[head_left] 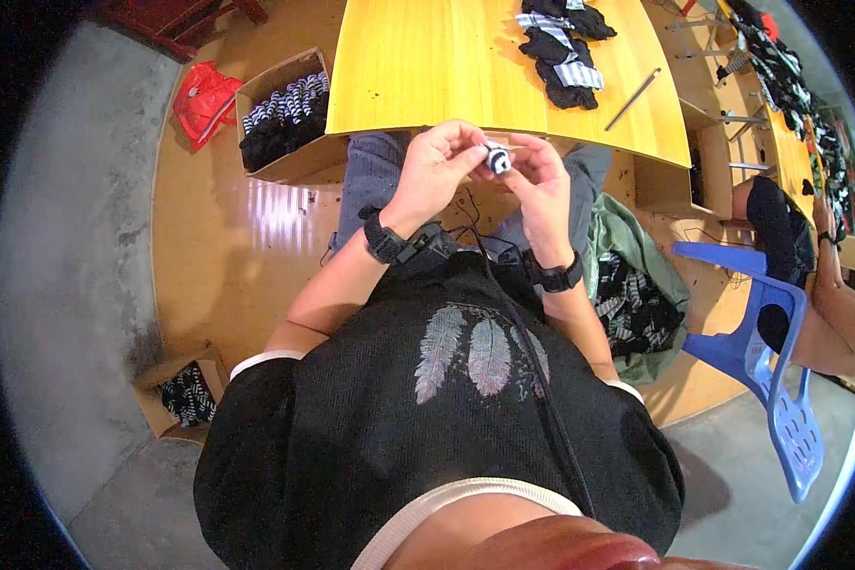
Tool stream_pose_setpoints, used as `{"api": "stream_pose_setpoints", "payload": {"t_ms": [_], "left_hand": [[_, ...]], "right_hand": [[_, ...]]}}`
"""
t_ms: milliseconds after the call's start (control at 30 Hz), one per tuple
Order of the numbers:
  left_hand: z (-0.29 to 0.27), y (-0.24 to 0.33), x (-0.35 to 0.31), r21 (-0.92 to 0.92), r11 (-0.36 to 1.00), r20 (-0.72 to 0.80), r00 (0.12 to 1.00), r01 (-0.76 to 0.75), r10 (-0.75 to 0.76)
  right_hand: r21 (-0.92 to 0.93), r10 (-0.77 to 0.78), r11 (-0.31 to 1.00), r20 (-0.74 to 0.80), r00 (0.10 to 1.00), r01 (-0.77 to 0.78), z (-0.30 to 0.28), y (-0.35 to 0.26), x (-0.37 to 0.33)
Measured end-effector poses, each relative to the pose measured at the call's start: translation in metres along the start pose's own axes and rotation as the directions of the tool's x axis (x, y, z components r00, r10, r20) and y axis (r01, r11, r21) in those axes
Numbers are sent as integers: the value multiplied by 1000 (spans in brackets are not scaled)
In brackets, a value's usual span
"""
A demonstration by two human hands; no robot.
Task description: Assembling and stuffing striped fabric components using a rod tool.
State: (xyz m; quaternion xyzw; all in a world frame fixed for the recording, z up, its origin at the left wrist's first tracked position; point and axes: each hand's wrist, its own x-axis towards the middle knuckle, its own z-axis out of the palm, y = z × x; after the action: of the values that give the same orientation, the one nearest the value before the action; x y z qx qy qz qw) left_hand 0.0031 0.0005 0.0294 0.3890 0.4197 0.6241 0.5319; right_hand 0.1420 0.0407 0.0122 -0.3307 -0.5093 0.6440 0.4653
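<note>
Black feather-print shirt [484,437] nearest | left hand [435,169]: curled nearly closed, pinching striped black-and-white cloth [498,161] | right hand [543,186]: partly curled, pinching same cloth | yellow bench [423,71] beyond

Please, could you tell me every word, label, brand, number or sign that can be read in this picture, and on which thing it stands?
There is no text that I can read.
Black shirt: feather print, no letters that I can make out.
Striped fabric piece in the left hand and right hand: no lettering visible.
Red bag: a small mark, too blurred to tell if it is writing.
</note>
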Motion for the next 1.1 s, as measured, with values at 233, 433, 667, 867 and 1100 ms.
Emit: {"api": "stream_pose_setpoints", "payload": {"t_ms": [233, 433, 667, 867, 1100], "left_hand": [[-3, -7, -1, 47, 999, 8, 1000, -16, 15], [-5, -7, -1, 96, 995, 58, 998, 3, -8], [-8, -2, -5, 181, 981, -78, 993, -71, 87], [-11, -3, -7, 62, 998, 7, 1000, -4, 3], [-15, -9, -2, 277, 960, 119, 990, 42, -78]], "right_hand": [[48, 77, 995, 141, 987, -84, 3, -11, -8], [-76, 82, 995, 139, 987, -72, -1, -4, -5], [-88, 259, 965, 198, 945, -246, 9, -11, -5], [-59, 153, 988, 296, 943, -141, -1, 0, 0], [142, 57, 986, 162, 985, -81, -2, 1, 0]]}}
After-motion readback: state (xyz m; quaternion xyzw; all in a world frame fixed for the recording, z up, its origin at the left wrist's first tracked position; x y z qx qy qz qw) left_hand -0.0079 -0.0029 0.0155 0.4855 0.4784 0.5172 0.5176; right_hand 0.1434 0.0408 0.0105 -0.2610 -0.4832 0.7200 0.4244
